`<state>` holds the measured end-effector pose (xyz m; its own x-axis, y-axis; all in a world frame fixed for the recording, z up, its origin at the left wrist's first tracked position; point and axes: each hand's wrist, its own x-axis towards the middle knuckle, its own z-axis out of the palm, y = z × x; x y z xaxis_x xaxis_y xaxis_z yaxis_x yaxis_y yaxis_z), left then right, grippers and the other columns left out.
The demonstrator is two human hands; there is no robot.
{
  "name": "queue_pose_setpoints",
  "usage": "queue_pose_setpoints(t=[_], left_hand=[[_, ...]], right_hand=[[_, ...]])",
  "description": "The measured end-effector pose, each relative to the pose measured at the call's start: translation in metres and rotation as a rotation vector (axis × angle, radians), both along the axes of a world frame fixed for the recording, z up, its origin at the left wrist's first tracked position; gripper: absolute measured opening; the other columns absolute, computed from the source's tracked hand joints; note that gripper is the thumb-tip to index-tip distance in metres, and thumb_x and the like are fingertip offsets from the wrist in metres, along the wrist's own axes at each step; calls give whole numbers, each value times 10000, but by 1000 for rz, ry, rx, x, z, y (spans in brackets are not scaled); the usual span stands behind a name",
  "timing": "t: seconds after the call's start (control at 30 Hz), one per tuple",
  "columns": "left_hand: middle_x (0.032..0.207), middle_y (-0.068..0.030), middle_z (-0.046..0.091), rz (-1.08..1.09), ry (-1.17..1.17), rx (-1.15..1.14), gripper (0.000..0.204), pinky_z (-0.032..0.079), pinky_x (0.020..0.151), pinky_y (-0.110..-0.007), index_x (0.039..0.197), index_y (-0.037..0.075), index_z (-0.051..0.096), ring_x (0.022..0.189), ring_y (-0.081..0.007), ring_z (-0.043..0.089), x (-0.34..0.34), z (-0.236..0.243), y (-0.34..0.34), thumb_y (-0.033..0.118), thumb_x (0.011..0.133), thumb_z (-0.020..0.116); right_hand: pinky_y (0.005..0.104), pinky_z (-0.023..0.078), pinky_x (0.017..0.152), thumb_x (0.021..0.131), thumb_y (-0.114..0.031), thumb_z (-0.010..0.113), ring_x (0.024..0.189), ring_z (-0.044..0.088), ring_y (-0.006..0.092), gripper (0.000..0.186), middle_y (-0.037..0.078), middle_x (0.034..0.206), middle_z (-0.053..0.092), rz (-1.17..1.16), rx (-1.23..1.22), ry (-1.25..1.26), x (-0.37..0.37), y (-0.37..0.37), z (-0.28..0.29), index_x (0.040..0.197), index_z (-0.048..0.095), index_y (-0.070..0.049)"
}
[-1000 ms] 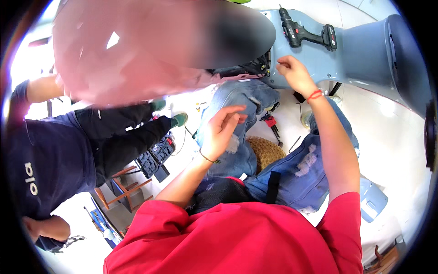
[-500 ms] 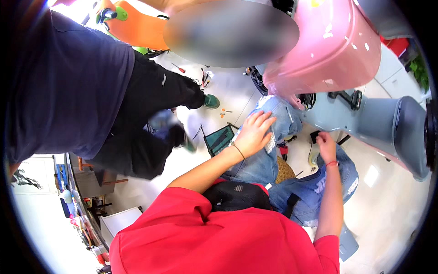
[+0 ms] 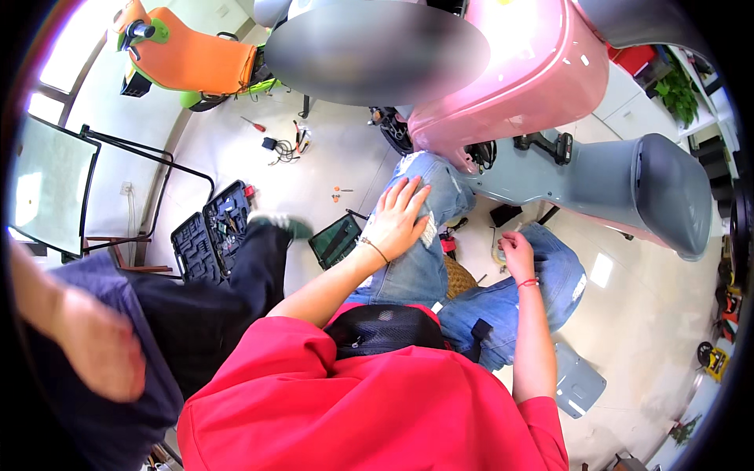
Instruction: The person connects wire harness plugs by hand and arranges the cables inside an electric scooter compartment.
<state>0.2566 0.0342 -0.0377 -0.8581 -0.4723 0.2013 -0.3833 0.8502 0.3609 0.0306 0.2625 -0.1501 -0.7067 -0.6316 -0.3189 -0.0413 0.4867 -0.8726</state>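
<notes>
My left hand (image 3: pixel 398 222) lies flat on the left knee of my ripped jeans (image 3: pixel 416 263), fingers stretched out and holding nothing. By my right knee, my right hand (image 3: pixel 516 255) has its fingers curled in. Whatever they hold, if anything, is too small to make out. Ahead of both hands stands a pink and grey-blue scooter (image 3: pixel 510 98), partly covered by a blurred patch. A black cordless power tool (image 3: pixel 550 147) rests on its grey part. Between my legs, a woven stool (image 3: pixel 459 279) shows in part.
A co-worker's legs (image 3: pixel 212 302) and blurred hand (image 3: pixel 102 345) are close on my left. An open tool case (image 3: pixel 210 234), a green tray (image 3: pixel 336 242), a screwdriver (image 3: pixel 253 124) and cables (image 3: pixel 290 149) lie on the floor. A grey panel (image 3: pixel 580 379) lies behind my right arm.
The co-worker has moved toward the lower left, uncovering the tool case and a whiteboard. My view has shifted to the right. Both my hands keep their places at my knees.
</notes>
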Motion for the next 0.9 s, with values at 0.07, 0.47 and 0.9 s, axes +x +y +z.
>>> queue_pose_setpoints(t=[0.07,0.47,0.9], left_hand=[[1441,-128,379,-1,2,-8,586,287,1092,-473,1383,117,417,1357,-335,312,1,0,0,252,849,616],[1132,-129,586,-97,111,203,300,425,958,-412,1146,63,584,1097,-312,542,24,25,6,163,863,591],[989,-114,650,-136,301,441,188,496,845,-357,1064,46,639,955,-288,627,66,81,16,62,892,565]], right_hand=[[284,527,725,890,-76,580,806,687,192,223,144,923,693,20,22,29,1,1,-4,1067,600,57],[298,529,719,880,-89,607,781,686,181,186,134,868,702,87,-41,172,1,8,1,1020,639,28],[283,526,725,896,-75,567,799,687,182,201,125,900,696,151,-57,187,14,7,12,1052,604,46]])
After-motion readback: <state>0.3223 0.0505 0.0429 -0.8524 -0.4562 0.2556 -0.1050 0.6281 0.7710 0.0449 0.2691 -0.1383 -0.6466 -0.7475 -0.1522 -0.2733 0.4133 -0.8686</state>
